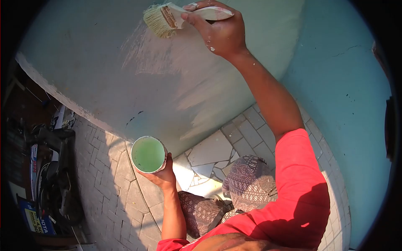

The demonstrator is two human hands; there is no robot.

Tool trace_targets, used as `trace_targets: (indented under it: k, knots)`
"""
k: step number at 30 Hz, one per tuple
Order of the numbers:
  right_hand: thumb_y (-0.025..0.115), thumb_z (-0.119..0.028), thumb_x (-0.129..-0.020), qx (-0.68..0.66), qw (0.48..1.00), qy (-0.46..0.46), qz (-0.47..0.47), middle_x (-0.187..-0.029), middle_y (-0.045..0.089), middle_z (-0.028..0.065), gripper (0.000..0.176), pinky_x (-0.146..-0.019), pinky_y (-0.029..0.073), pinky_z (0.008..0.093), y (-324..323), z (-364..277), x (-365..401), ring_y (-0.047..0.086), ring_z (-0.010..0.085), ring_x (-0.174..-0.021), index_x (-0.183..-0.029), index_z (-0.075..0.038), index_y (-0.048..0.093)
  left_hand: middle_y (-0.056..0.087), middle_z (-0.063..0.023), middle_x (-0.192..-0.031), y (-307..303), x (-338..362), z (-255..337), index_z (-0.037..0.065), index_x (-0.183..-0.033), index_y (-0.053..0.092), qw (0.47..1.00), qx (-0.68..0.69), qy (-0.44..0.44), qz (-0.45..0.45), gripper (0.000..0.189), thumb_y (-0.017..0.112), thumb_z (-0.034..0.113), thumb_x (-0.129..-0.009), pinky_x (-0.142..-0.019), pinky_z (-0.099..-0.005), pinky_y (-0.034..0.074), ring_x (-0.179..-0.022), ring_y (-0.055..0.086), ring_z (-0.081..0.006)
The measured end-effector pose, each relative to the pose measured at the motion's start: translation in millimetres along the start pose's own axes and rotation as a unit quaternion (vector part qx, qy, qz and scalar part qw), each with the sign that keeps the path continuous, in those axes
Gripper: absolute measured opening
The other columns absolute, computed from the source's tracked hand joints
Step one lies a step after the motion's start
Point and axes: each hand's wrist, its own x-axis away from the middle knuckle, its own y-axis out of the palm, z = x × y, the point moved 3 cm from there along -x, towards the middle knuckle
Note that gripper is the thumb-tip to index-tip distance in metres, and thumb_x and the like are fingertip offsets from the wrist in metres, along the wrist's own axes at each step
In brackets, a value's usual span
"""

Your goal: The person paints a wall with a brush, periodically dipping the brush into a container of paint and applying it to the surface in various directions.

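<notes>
My right hand (224, 35) is closed around the handle of a wide paintbrush (161, 20), raised against the upper part of the wall. The brush's pale bristles point left and seem to touch the surface; its handle is spotted with paint. Whitish strokes mark the grey-green wall (96, 75) just below the bristles. Lower down, my left hand (164, 173) grips a round paint cup (147, 154) from its side and underneath. Pale green liquid shows inside the cup, and its rim is white.
A blue-green wall (335, 83) adjoins on the right. Paving bricks (98, 167) and broken-tile pieces (209, 152) cover the ground. A dark motorbike-like object (63, 180) stands at the left, beside blue and yellow printed signs (35, 219). My patterned trouser legs (249, 178) are below.
</notes>
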Motion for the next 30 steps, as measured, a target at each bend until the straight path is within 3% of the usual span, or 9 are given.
trace_targets:
  k: [3, 5, 9, 12, 14, 19, 23, 27, 30]
  knots:
    - [0.079, -0.009, -0.087, 0.024, 0.995, 0.008, 0.092, -0.083, 0.075, 0.0102, 0.011, -0.068, 0.054, 0.0289, -75, 30, -71, 0.070, 0.0130, -0.074, -0.093, -0.001, 0.074, 0.052, -0.0186, -0.134, 0, -1, -3, 0.000, -0.140, 0.038, 1.000, -0.001, 0.004, 0.018, 0.097, 0.094, 0.007, -0.061, -0.112, -0.0459, 0.037, -0.125, 0.053, -0.0334]
    - [0.079, -0.010, -0.086, 0.224, 0.947, -0.069, 0.221, -0.082, 0.074, 0.0123, 0.010, -0.063, 0.053, 0.0290, -114, 39, -94, 0.070, 0.0144, -0.070, -0.093, -0.003, 0.075, 0.053, -0.0185, -0.133, 1, -1, -2, 0.000, -0.139, 0.038, 1.000, 0.001, 0.006, 0.024, 0.097, 0.094, 0.007, -0.061, -0.112, -0.0460, 0.037, -0.124, 0.053, -0.0335]
    - [0.080, -0.012, -0.086, 0.342, 0.931, -0.045, 0.117, -0.080, 0.073, 0.0122, 0.010, -0.056, 0.049, 0.0279, -80, 21, -62, 0.067, 0.0123, -0.062, -0.093, -0.006, 0.076, 0.053, -0.0196, -0.133, 11, -2, -3, 0.000, -0.143, 0.034, 1.000, 0.015, -0.019, 0.007, 0.103, 0.094, 0.007, -0.060, -0.111, -0.0465, 0.038, -0.124, 0.053, -0.0348]
    - [0.079, -0.008, -0.080, 0.249, 0.941, -0.226, 0.047, -0.086, 0.076, 0.0049, 0.013, -0.064, 0.057, 0.0301, 5, -4, 27, 0.074, 0.0228, -0.076, -0.091, -0.014, 0.076, 0.053, -0.0207, -0.133, 20, -3, -2, -0.001, -0.145, 0.031, 1.000, 0.010, -0.009, 0.000, 0.107, 0.094, 0.009, -0.059, -0.111, -0.0471, 0.038, -0.124, 0.054, -0.0362]
    - [0.076, -0.007, -0.069, 0.151, 0.972, -0.179, -0.013, -0.100, 0.074, 0.0109, 0.026, -0.072, 0.060, 0.0364, 52, -30, 87, 0.073, 0.0276, -0.081, -0.094, -0.014, 0.075, 0.052, -0.0205, -0.133, 21, -2, -1, -0.001, -0.145, 0.032, 1.000, 0.001, -0.006, 0.001, 0.106, 0.093, 0.009, -0.059, -0.111, -0.0471, 0.038, -0.124, 0.053, -0.0361]
    - [0.080, -0.006, -0.078, -0.108, 0.979, -0.003, -0.176, -0.089, 0.076, 0.0099, 0.014, -0.070, 0.059, 0.0361, 105, -76, 153, 0.075, 0.0284, -0.081, -0.090, -0.010, 0.074, 0.052, -0.0194, -0.133, 9, -1, 4, -0.002, -0.142, 0.038, 0.998, -0.050, 0.045, -0.010, 0.102, 0.095, 0.011, -0.059, -0.111, -0.0466, 0.037, -0.126, 0.052, -0.0366]
    - [0.081, -0.006, -0.086, -0.075, 0.990, 0.104, -0.061, -0.090, 0.077, 0.0080, 0.012, -0.069, 0.059, 0.0287, 25, -9, 104, 0.073, 0.0141, -0.078, -0.096, -0.003, 0.074, 0.052, -0.0191, -0.134, -16, -2, 10, -0.001, -0.143, 0.037, 0.995, -0.097, 0.033, 0.005, 0.102, 0.095, 0.011, -0.060, -0.112, -0.0461, 0.038, -0.126, 0.053, -0.0357]
    - [0.077, -0.009, -0.089, 0.047, 0.970, 0.129, 0.203, -0.080, 0.074, 0.0063, 0.007, -0.057, 0.049, 0.0266, -110, 68, 38, 0.064, 0.0079, -0.065, -0.089, -0.002, 0.074, 0.053, -0.0186, -0.137, -23, -1, -2, 0.001, -0.144, 0.034, 1.000, -0.008, -0.011, 0.026, 0.101, 0.094, 0.007, -0.063, -0.112, -0.0453, 0.039, -0.126, 0.055, -0.0331]
    - [0.076, -0.007, -0.090, 0.181, 0.948, 0.139, 0.222, -0.082, 0.074, 0.0041, 0.008, -0.061, 0.051, 0.0267, -161, 100, 26, 0.065, 0.0080, -0.070, -0.092, 0.000, 0.072, 0.052, -0.0184, -0.137, -14, -4, 0, 0.001, -0.144, 0.033, 0.997, 0.057, -0.040, 0.015, 0.101, 0.094, 0.005, -0.063, -0.112, -0.0458, 0.039, -0.126, 0.054, -0.0326]
